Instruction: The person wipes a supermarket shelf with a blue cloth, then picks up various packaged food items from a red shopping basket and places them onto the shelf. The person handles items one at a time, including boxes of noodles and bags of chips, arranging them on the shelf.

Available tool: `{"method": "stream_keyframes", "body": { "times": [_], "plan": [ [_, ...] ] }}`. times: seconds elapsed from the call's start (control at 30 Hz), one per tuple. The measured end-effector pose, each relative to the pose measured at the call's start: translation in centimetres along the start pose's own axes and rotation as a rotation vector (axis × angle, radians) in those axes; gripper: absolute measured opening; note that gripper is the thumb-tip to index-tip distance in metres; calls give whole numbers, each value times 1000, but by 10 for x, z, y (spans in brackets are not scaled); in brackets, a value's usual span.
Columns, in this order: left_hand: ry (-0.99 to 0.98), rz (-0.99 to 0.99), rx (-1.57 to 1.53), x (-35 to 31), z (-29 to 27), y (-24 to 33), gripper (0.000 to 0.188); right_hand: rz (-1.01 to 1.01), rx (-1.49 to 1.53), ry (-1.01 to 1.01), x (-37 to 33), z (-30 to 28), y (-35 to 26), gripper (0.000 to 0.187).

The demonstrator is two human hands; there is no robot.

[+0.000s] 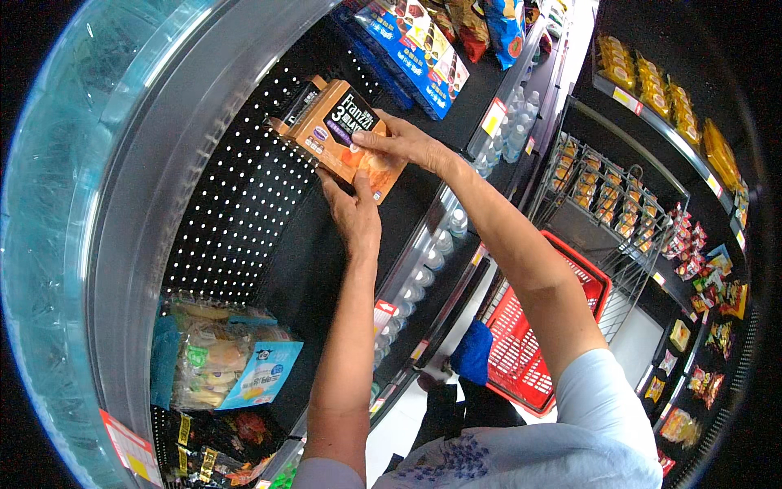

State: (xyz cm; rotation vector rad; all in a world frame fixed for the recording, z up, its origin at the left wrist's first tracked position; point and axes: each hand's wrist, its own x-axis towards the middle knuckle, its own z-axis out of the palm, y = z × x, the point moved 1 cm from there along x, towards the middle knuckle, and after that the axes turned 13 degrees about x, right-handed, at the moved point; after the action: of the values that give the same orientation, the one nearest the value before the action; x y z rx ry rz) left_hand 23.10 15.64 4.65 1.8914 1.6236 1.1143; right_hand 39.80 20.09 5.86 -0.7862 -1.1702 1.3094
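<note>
An orange-brown and black food box (342, 134) is between my hands over a dark shelf. My right hand (411, 147) grips its right side, thumb on the printed front and fingers at the top edge. Lower down, my left hand (354, 208) has its thumb against the bottom edge of the front, with its other fingers partly under the box. Just behind it, another dark box (301, 102) with orange edges shows in part, against the perforated back panel (236, 179).
Blue snack packs (423, 61) stand farther along the shelf. Nearer are a clear bag of bread-like food (216, 354) and a light blue pack (261, 371). Water bottles (419, 277) line a lower shelf. A red basket (582, 273) sits beside a wire rack (607, 183) of packaged snacks.
</note>
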Motion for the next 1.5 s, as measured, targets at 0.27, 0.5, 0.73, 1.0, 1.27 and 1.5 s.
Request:
{"method": "stream_keyframes", "body": {
  "times": [0.27,0.5,0.73,1.0,1.27,1.5],
  "plan": [
    [-40,-57,-39,-6,1,3,84,69,-116,25,-6,-6,-11,90],
    [-30,-72,-43,-10,-1,2,88,31,-94,54,-2,-8,-1,98],
    [-73,-115,-85,-29,-13,-12,88,-219,-112,196,-60,-18,-12,65],
    [-261,-39,70,-109,-70,-13,70,-28,5,962,-327,-125,54,35],
    [-319,53,499,-142,-94,-23,64,551,-192,1358,-540,-160,193,39],
    [-358,313,755,-151,-91,-33,70,704,-732,1118,-524,-182,267,52]
  ]
}}
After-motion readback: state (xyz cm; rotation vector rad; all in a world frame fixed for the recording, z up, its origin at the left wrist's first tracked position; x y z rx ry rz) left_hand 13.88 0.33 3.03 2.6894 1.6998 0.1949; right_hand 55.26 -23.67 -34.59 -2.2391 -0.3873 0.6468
